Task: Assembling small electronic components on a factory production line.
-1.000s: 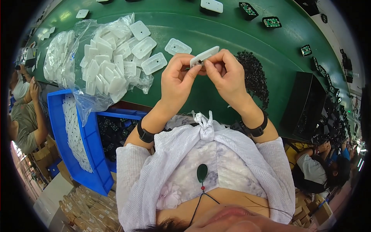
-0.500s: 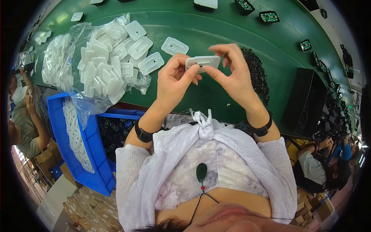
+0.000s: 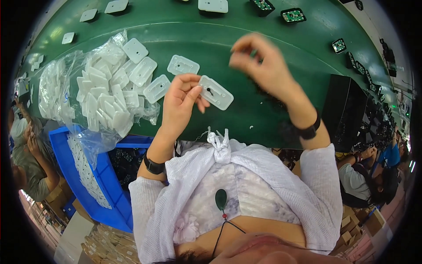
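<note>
My left hand point(image 3: 181, 103) pinches a white plastic cover point(image 3: 221, 96) by its left end, thumb on top. The cover lies tilted with its recessed side up, and a small black piece point(image 3: 210, 91) sits near its middle. My right hand point(image 3: 261, 61) is raised apart from the cover, to its upper right. Its fingers are curled and smeared by motion, so whether they hold anything does not show. Below it, a pile of small black parts point(image 3: 269, 97) is mostly hidden by my forearm. A loose white cover point(image 3: 183, 65) rests just beyond my left hand.
Many white covers point(image 3: 105, 94) spill from a clear plastic bag point(image 3: 57, 83) on the green table point(image 3: 237, 125). A blue bin point(image 3: 115, 198) stands at the left edge. To the right are a black box point(image 3: 340, 110) and several black housings with green circuit boards point(image 3: 293, 16).
My right hand has left the cover and moved up and away. My left hand still holds the cover, now turned to show its recessed side. The whole view has shifted slightly.
</note>
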Tool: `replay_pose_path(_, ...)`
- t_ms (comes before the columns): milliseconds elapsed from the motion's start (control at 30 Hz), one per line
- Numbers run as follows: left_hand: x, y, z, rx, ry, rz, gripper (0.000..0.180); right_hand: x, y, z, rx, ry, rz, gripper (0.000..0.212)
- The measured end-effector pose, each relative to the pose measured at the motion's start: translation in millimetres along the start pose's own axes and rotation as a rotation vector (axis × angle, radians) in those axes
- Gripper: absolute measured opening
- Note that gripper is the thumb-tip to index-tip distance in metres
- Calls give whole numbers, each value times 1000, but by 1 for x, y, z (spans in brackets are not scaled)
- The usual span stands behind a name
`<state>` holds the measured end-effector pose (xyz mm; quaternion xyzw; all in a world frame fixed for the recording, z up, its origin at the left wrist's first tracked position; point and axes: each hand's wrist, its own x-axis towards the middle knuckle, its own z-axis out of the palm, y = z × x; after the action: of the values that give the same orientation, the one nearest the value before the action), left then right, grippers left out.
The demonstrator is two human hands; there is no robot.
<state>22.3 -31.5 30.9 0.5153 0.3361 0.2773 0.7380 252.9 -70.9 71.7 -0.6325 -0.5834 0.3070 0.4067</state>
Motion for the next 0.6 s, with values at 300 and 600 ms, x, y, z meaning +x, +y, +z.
replay_pose_path(300,24,-22,18,1001,-42,374,12,103,78,-57,-972,84,-158,37)
replay_pose_path(600,-6,-20,25,1289,20,440,58,52,78,-27,22,-20,143,28)
